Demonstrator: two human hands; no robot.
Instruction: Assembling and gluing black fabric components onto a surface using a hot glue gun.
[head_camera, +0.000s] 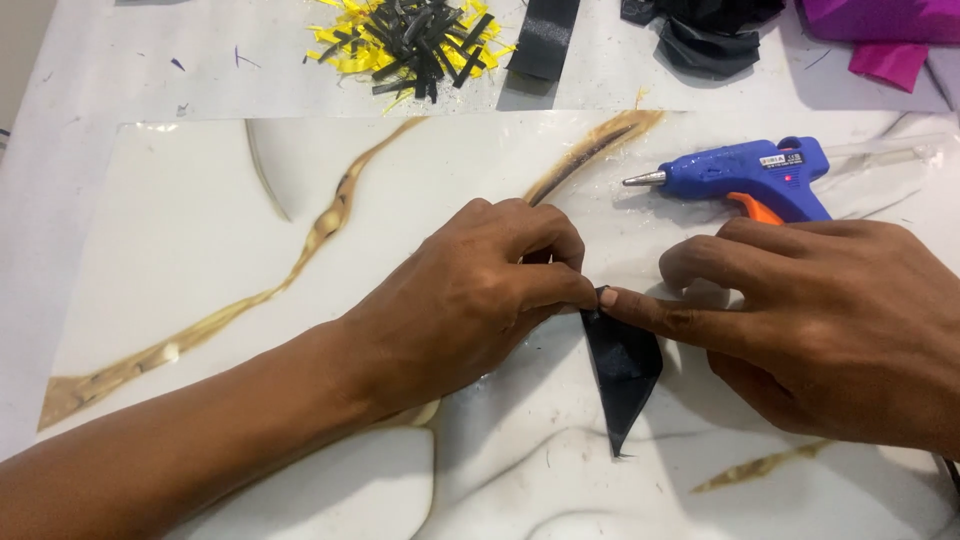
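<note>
Left hand (470, 290) and right hand (820, 320) each pinch the top of a black pointed folded ribbon piece (622, 372) on the marble-patterned counter (200, 230); both grips hold it.

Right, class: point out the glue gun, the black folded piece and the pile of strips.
Glue gun (745, 172), head view, blue body.
Black piece (622, 368), head view, its middle.
Strips (415, 40), head view, pile centre.

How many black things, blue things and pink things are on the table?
Black: 4 - pointed piece pinched by both hands, strip pile, ribbon, crumpled bundle
Blue: 1 - glue gun
Pink: 2 - big piece, small piece
Total: 7
</note>
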